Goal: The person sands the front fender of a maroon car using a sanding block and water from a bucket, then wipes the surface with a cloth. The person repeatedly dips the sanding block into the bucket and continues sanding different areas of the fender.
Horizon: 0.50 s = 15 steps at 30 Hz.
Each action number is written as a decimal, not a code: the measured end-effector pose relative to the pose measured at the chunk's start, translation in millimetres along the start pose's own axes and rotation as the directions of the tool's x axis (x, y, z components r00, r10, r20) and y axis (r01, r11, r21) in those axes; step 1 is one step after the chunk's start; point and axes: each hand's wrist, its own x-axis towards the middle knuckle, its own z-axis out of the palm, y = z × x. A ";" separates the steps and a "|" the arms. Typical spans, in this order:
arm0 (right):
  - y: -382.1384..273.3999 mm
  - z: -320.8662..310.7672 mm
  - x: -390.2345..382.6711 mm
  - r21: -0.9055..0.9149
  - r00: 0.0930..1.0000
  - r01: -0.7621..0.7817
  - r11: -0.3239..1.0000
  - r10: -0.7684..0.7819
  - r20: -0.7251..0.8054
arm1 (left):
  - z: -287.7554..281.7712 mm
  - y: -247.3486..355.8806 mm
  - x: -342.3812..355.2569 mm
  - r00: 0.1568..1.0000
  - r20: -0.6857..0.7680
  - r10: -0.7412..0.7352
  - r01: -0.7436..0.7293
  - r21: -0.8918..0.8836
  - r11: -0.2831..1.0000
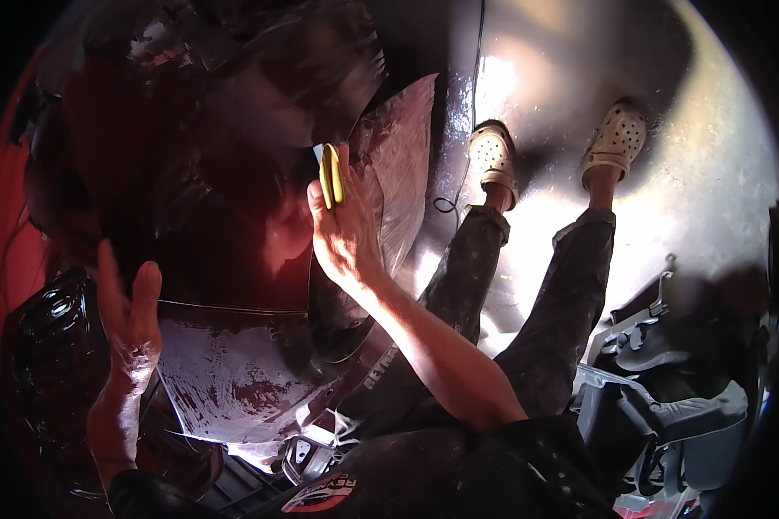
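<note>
A large glossy dark vehicle body panel (208, 216) with reddish reflections fills the left half of the head view. My right hand (346, 233) is closed around a small yellow tool (331, 177) with a pale flat tip, held against or just over the panel's right side; its exact kind is not clear. At the panel's left edge, my left hand (131, 316) holds nothing. Its fingers stretch out and the thumb stands apart; whether it touches the panel cannot be made out. Just below the panel's lower seam lies a pale, scuffed surface (242, 372).
Another scuffed, curved panel (407, 130) borders the work area on the right. A thin black cable (476, 78) runs along the shiny floor (701, 156) beside my beige clogs (614, 143). Grey plastic parts (658, 406) are piled at lower right, and a glossy black part (56, 337) sits at left.
</note>
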 end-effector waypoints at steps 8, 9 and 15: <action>7.5 2.8 -0.2 -0.007 0.999 0.028 1.000 -0.029 -0.039 | 2.2 1.2 2.6 0.999 0.028 0.039 -0.039 0.013 0.999; 9.5 2.1 -0.4 -0.048 1.000 0.013 0.999 -0.014 -0.005 | 1.2 3.5 3.1 0.999 0.033 0.028 -0.029 0.021 0.999; 19.0 -4.3 43.8 0.007 0.995 -0.095 0.995 0.095 -0.013 | 2.3 6.7 5.6 1.000 0.002 0.021 -0.021 0.027 0.999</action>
